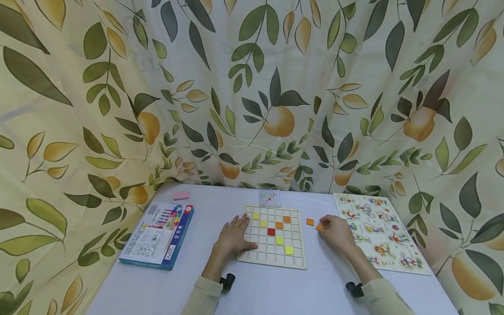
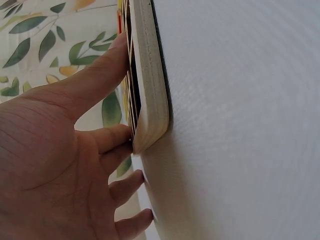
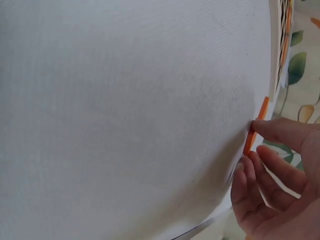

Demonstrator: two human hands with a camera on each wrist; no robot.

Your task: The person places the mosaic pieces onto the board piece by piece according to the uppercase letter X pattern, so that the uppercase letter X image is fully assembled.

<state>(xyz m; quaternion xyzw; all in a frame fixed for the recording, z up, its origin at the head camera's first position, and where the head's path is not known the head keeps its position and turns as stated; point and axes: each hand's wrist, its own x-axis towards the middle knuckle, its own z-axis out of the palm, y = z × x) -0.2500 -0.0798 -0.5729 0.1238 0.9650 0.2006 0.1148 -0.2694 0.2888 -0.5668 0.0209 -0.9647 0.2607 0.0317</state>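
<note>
A wooden grid board (image 1: 271, 258) lies flat on the white table and carries yellow, orange and red tiles. My left hand (image 1: 235, 234) rests flat on the board's left side. In the left wrist view its thumb (image 2: 95, 75) lies over the grid and its fingers touch the board's corner (image 2: 150, 125). To the right of the board, my right hand (image 1: 332, 231) pinches an orange tile (image 1: 320, 226) that sits on the table. The right wrist view shows this tile (image 3: 252, 132) edge-on between thumb and fingers. A second orange tile (image 1: 309, 222) lies loose beside it.
A small pattern card (image 1: 269, 197) lies behind the board. A blue box (image 1: 159, 234) and a pink block (image 1: 181, 195) are at the left. A puzzle board with cartoon figures (image 1: 378, 232) lies at the right. A leaf-print curtain (image 1: 252, 109) closes off the back.
</note>
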